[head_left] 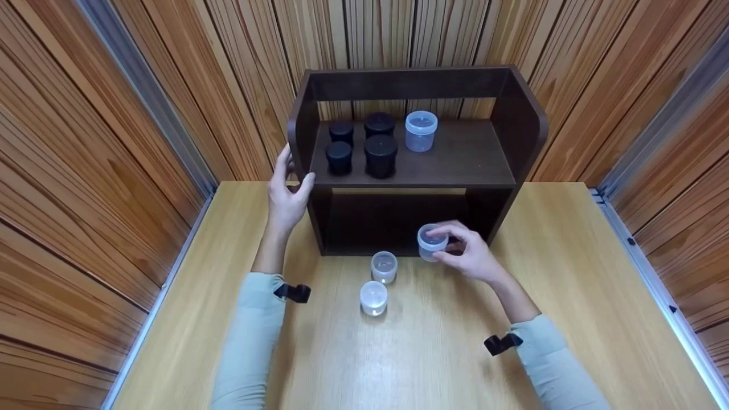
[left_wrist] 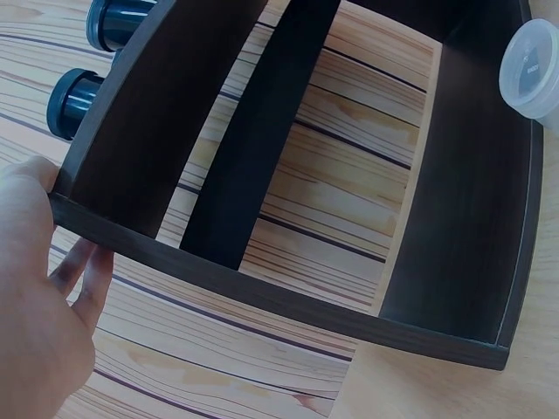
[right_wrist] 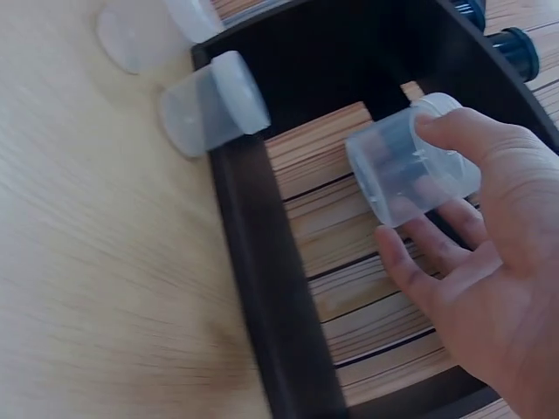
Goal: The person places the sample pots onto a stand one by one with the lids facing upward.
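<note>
A dark brown two-tier shelf (head_left: 464, 162) stands at the back of the table. My left hand (head_left: 289, 199) grips the edge of its left side panel, thumb in front and fingers behind. My right hand (head_left: 470, 250) holds a clear plastic jar with a lid (head_left: 428, 249) between thumb and fingers, off the table in front of the lower compartment. In the right wrist view this jar (right_wrist: 393, 166) is tilted. Two more clear lidded jars, one behind (head_left: 384, 266) and one nearer me (head_left: 373, 299), stand on the table left of the held jar.
On the upper tier, several black lidded jars (head_left: 380, 156) stand at the left, with one clear lidded jar (head_left: 421, 132) beside them. Wood-patterned walls (head_left: 376, 34) enclose the table (head_left: 433, 353) at the back and both sides.
</note>
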`<state>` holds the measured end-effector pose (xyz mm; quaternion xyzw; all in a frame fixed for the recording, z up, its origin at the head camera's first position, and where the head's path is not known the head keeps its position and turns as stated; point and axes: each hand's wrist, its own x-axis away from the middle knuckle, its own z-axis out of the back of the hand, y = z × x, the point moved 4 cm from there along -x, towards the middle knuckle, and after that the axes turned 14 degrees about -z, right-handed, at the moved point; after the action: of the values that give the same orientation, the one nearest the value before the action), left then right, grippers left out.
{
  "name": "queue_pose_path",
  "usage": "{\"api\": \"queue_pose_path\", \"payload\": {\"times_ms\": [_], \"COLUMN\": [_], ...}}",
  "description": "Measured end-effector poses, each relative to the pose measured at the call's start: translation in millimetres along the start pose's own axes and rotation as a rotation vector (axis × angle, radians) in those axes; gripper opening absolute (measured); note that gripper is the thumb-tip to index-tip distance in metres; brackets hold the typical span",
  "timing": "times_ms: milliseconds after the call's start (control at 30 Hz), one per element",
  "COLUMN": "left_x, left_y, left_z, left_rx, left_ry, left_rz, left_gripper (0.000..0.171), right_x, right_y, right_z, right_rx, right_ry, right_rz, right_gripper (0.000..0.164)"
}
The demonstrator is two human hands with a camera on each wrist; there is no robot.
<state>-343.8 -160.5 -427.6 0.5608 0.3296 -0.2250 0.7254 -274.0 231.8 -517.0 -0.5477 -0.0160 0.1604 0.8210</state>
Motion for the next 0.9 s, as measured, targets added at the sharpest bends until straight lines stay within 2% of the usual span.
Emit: {"api": "queue_pose_path", "payload": {"times_ms": [333, 633, 900], "left_x": [0.9, -0.7, 0.2], "left_y": [1.1, 0.9, -0.6], "left_z": [0.7, 1.1, 1.1], "left_rx": [0.017, 0.006, -0.007], "left_ry": [0.018, 0.003, 0.003], "left_rz": [-0.002, -0.008, -0.024], "left_gripper": [0.072, 0.072, 0.071], "right_x": [-1, -7, -13], "right_y": [-29, -57, -77], "right_z": [20, 34, 44], "right_rx": [0.100, 0.060, 0.018], "right_ry": [-0.073, -0.067, -0.044], "right_rz": [-0.003, 0.089, 0.107], "right_gripper": [0.040, 0.043, 0.042]}}
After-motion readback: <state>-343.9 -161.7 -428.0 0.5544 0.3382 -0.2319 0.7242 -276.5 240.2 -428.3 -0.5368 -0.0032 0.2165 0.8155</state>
